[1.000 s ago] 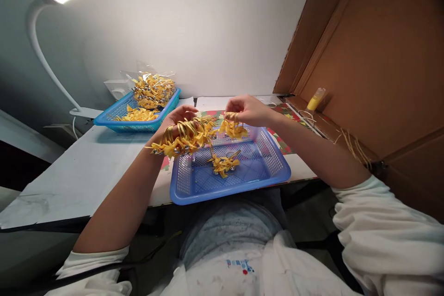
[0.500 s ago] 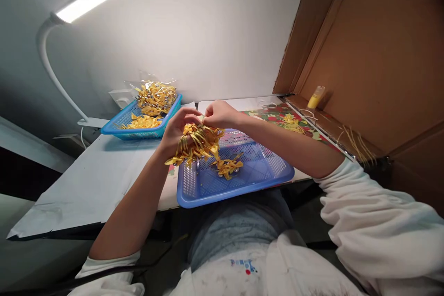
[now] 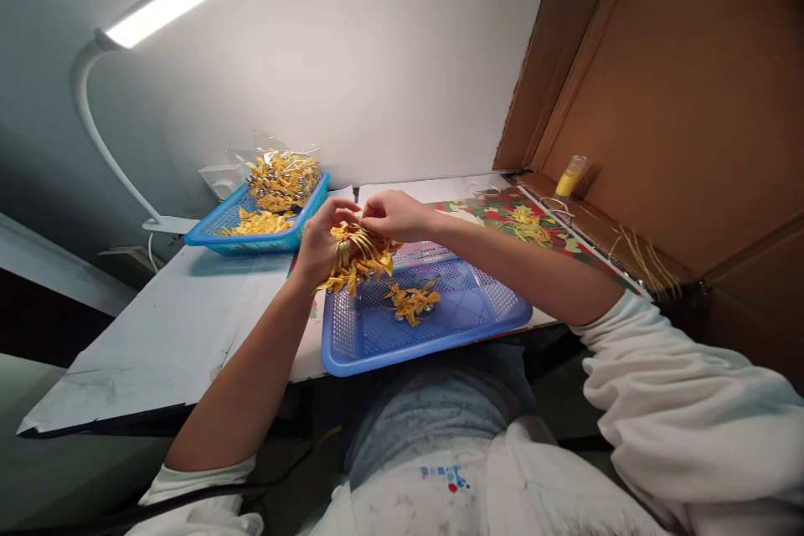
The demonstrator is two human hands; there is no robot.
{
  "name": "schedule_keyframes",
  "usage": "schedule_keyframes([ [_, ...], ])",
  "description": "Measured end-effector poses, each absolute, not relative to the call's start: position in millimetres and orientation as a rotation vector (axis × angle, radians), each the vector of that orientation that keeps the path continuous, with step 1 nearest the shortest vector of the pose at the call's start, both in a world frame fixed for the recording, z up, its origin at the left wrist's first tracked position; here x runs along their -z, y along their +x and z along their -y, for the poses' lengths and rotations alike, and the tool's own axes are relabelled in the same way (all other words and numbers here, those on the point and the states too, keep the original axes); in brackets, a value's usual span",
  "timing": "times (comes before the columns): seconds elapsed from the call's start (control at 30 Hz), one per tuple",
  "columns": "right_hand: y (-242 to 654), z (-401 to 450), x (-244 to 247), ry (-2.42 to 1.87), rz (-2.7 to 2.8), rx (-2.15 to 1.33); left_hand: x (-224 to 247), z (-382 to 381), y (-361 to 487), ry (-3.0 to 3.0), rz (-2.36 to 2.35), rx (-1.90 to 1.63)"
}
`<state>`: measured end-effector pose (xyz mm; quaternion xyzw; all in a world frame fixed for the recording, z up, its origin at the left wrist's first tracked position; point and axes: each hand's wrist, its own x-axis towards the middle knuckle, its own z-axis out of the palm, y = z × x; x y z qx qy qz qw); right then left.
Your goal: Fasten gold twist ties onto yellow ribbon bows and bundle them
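A bunch of yellow ribbon bows (image 3: pixel 359 264) with gold cords and small bells hangs from my left hand (image 3: pixel 316 244), which is closed around the cords. My right hand (image 3: pixel 402 216) meets it at the top of the bunch, thumb and fingers pinched together. Something small and pale shows between the fingertips, too small to name. Below them stands a blue-violet plastic basket (image 3: pixel 433 343) with perforated sides. In it lies a small cluster of yellow bows with bells (image 3: pixel 413 301).
At the back left, a light-blue basket (image 3: pixel 251 244) holds loose yellow bows (image 3: pixel 259 222) and a clear bag of bows with bells (image 3: pixel 282 176). A lamp (image 3: pixel 88 109) arches over the table. Yellow cords (image 3: pixel 526 222) lie at right, near a small yellow container (image 3: pixel 571 176) by the cardboard (image 3: pixel 678 100).
Both hands have shifted slightly left, and the bunch of bows has swung in closer to my left hand. The baskets and the cluster of bows stay where they were.
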<state>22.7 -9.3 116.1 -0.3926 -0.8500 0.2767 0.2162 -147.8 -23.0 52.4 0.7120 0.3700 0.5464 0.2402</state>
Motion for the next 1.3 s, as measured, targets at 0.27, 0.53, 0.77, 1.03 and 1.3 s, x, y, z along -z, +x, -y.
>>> schedule_keyframes([
  [0.27, 29.9, -2.2, -106.5, -0.972, 2.271, -1.074, -43.7, 21.0, -144.5, 1.873, -0.975, -1.438],
  [0.53, 42.5, -10.4, -95.9, -0.71, 2.077, -1.532, -50.1, 27.8, -140.1, 2.172, -1.246, -1.52],
  [0.77, 42.6, 0.4, -99.1, -0.728, 2.157, -1.511, -54.4, 31.0, -137.1, 2.254, -1.304, -1.482],
  [1.03, 75.9, 12.8, -110.5, -0.799, 2.12, -0.827, -49.7, 22.7, -142.1, 2.107, -1.202, -1.711],
  [1.3, 118.9, 21.6, -85.9, -0.916, 2.852, -0.9, -45.5, 14.1, -141.2, 1.601, -0.977, -1.867],
])
